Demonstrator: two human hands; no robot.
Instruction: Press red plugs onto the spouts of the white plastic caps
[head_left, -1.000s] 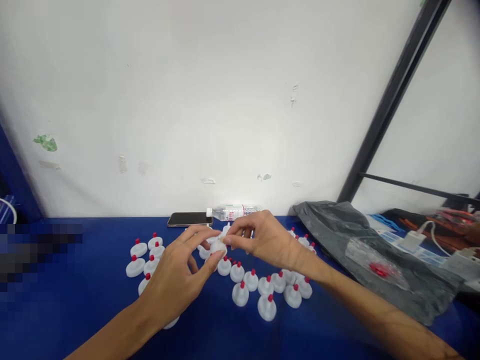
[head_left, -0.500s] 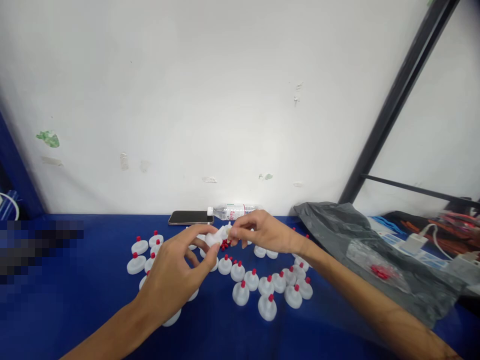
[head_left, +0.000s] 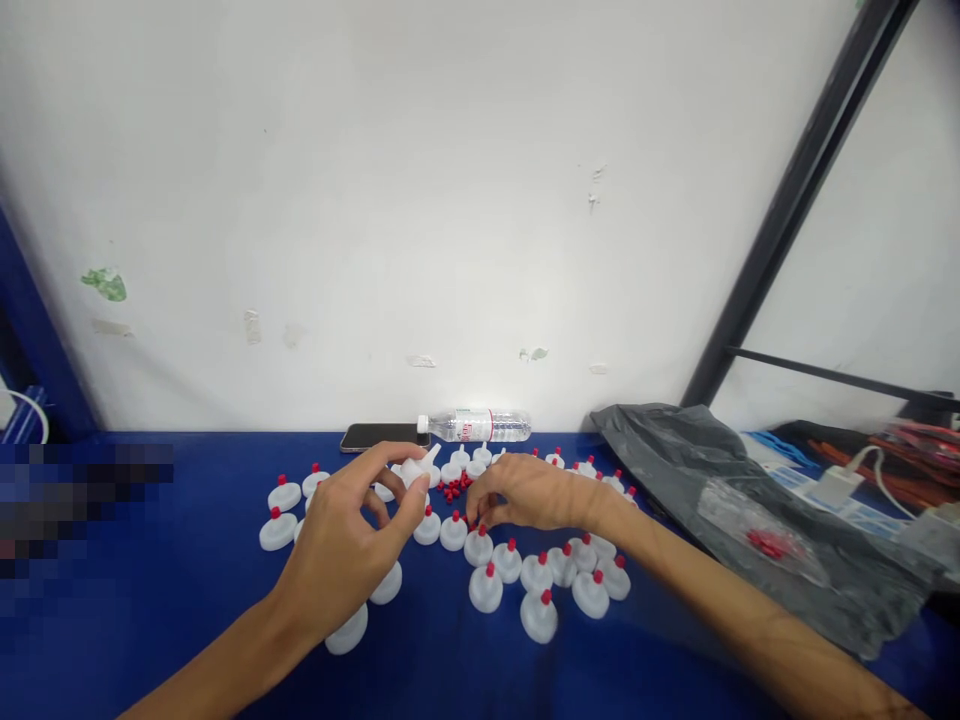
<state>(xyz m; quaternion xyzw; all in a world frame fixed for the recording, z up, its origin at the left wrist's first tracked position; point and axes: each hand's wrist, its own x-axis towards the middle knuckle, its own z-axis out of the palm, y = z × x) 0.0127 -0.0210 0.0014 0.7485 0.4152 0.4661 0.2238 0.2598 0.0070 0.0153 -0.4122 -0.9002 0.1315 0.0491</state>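
Between thumb and fingers, my left hand holds a white nozzle cap, its bare tip pointing up and to the right. My right hand reaches down at the edge of a small pile of red tips; its fingertips are bent together, and what they hold, if anything, is hidden. Around both hands stand several white caps with red tips, one of them at the front. Behind the pile are several white caps without red tips.
A clear plastic bottle lies by the wall, beside a dark phone. On the right, a grey plastic bag lies under a clear bag of red pieces, near a white charger and cables.
My right hand has moved away from the white cap and down to the red tips. My left hand still holds the cap, whose bare tip now shows.
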